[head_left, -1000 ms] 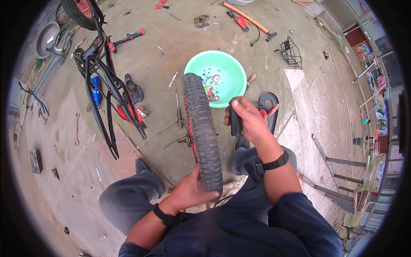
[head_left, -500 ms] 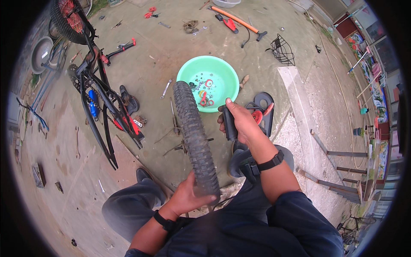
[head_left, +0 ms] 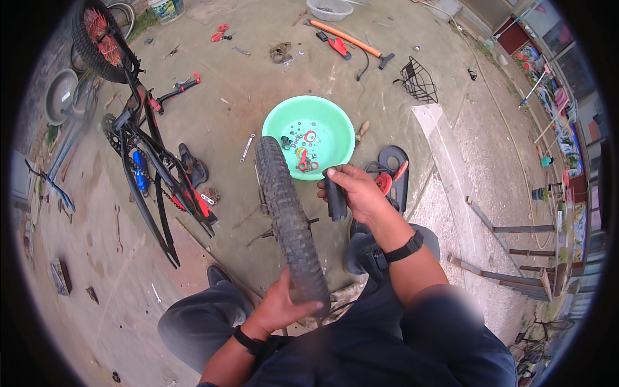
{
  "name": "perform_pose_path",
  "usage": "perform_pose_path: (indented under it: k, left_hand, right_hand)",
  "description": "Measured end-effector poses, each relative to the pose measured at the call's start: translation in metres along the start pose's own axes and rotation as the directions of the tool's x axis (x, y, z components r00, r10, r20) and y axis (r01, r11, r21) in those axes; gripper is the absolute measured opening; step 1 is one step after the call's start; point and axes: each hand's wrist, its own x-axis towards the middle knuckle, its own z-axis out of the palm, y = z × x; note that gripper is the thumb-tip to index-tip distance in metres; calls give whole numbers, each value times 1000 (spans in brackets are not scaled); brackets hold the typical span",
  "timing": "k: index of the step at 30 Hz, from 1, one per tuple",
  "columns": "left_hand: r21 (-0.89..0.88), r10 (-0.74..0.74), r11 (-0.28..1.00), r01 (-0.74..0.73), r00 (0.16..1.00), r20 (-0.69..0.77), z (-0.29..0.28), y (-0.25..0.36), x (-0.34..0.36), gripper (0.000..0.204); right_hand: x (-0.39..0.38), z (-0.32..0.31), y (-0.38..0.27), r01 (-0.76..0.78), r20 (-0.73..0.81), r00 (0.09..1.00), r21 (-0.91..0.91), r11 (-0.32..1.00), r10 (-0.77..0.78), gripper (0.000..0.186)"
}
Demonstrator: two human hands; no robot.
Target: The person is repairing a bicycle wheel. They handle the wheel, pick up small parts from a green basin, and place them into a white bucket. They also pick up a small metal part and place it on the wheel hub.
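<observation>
Bicycle wheel (head_left: 289, 216), knobbly and black: saw it in the head view, close to the centre, nearly upright, with its top leaning toward half past eleven. Held its lower end, at six o'clock, in the left hand (head_left: 277, 311), thumb stretched across it. Gripped a short black rubber-like piece (head_left: 334, 200) in the right hand (head_left: 354, 192), at two o'clock from the wheel and apart from it, fingers and thumb closed around the piece. Saw a mint-green basin (head_left: 338, 132) at twelve o'clock, strewn inside with small parts, some red; overlapped in view by the wheel's top, could not tell touching from mere overlap. Found a bicycle frame (head_left: 133, 118) at ten o'clock, with a blue bottle (head_left: 140, 171) among its tubes. Noticed a spanner (head_left: 247, 148) at eleven o'clock, near the basin. Spotted an orange pump (head_left: 345, 37) farther off toward half past twelve, and a wire basket (head_left: 419, 80) between one and two.
</observation>
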Motion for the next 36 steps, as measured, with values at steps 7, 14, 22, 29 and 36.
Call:
perform_pose_path:
  k: [7,14,22,29,36]
  left_hand:
    - [-18,-31,999,31,999,15,0,1,0,81]
    - [-30,-17,999,18,1000,17,-1,2,-1,79]
    - [-33,-32,999,32,999,13,-1,6,0,79]
    - [-16,-48,999,48,999,8,-1,3,-1,81]
    - [-79,-4,997,0,999,-51,-1,-9,-3,84]
  right_hand:
    - [1,-1,4,97,36,995,-66,993,-95,32]
    - [2,-2,5,173,30,985,-70,982,-171,28]
    - [4,-2,8,241,36,970,-50,969,-239,29]
    - [6,-1,12,176,8,984,-145,974,-177,35]
    - [6,0,15,204,1,977,-284,937,-213,40]
